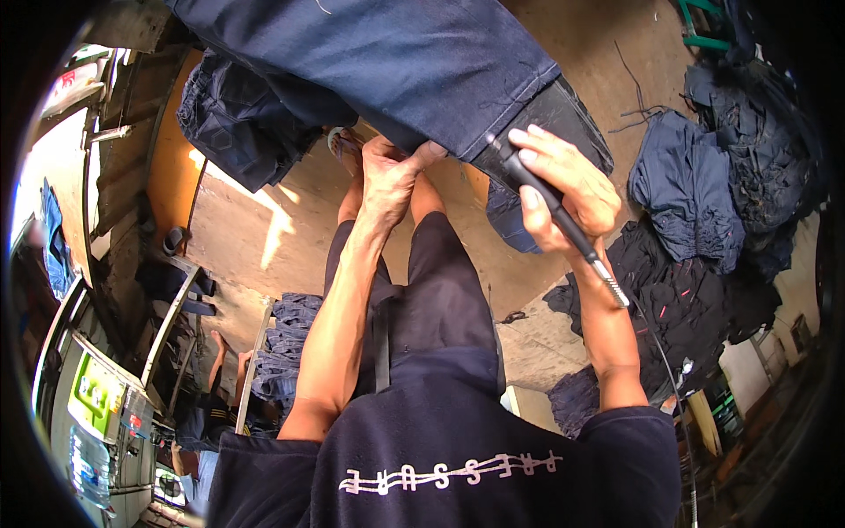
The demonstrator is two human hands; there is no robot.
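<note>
A dark blue denim trouser leg (378, 62) stretches across the top, pulled over a flat black board (559, 119) whose end sticks out past the hem at the right. My left hand (387, 180) is closed on the near edge of the trouser leg, thumb on top of the cloth. In my right hand (572, 185) is a black pen-shaped rotary tool handpiece (550, 202), gripped between thumb and fingers. Its tip meets or hovers just over the hem; I cannot tell which. A metal spring at its back end leads to a thin cable (660, 343).
Dark garments (238, 119) hang at the upper left. Piles of blue trousers (687, 189) and black clothes (678, 282) lie on the wooden floor (238, 224) at right. A folded denim stack (290, 343) sits lower left, near another person's legs (217, 361) and a large water bottle (88, 462).
</note>
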